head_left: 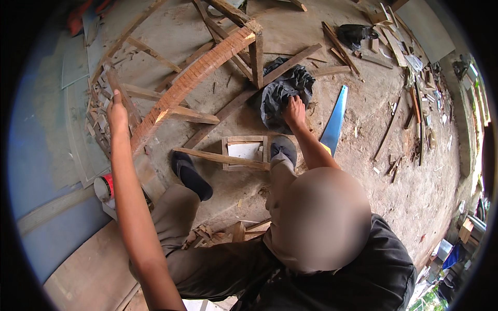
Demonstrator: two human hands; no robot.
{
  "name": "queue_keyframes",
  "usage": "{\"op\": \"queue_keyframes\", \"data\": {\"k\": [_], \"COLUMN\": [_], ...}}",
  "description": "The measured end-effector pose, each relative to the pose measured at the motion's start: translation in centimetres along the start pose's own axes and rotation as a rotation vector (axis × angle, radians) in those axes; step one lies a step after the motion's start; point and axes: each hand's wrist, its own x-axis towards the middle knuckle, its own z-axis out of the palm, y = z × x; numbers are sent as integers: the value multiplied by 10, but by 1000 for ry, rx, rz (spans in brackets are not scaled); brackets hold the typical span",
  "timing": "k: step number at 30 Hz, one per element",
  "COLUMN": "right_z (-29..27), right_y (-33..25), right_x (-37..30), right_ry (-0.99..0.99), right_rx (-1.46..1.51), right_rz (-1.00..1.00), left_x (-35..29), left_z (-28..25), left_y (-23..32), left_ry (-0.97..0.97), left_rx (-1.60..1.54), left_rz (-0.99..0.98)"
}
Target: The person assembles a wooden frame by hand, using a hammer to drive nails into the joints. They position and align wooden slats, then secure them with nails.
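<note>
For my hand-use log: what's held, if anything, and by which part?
The left hand holds a wooden bar near its middle. The right hand touches the black bag, right of middle; whether it's gripped cannot be told.

Near the centre, the fingertips of the right hand (295, 111) are hidden against the black bag (277, 98). The saw's (334, 116) handle is covered by the forearm (317, 150). At the top, the wooden frame (207, 62) is cut off. At lower centre-right, a round patch (321, 220) is blurred.

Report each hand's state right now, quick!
Left hand: closed on a brown wooden bar.
Right hand: curled at the black plastic bag; whether it holds it cannot be told.
</note>
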Motion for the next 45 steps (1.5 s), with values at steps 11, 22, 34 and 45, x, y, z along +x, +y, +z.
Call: {"op": "queue_keyframes", "data": {"k": [11, 22, 34, 45], "right_z": [4, 25, 33, -73], "right_y": [-14, -3, 9, -29], "right_x": [8, 13, 24, 57], "right_ry": [7, 20, -143, -514], "right_rx": [-217, -181, -373, -516], "right_rz": [-353, -220, -252, -172], "left_x": [14, -10, 6, -24], "left_z": [-11, 5, 9, -1], "left_y": [-9, 10, -7, 9], "left_ry": [67, 152, 95, 118], "left_rx": [137, 320, 225, 246], "left_rz": [-4, 103, 160, 134]}}
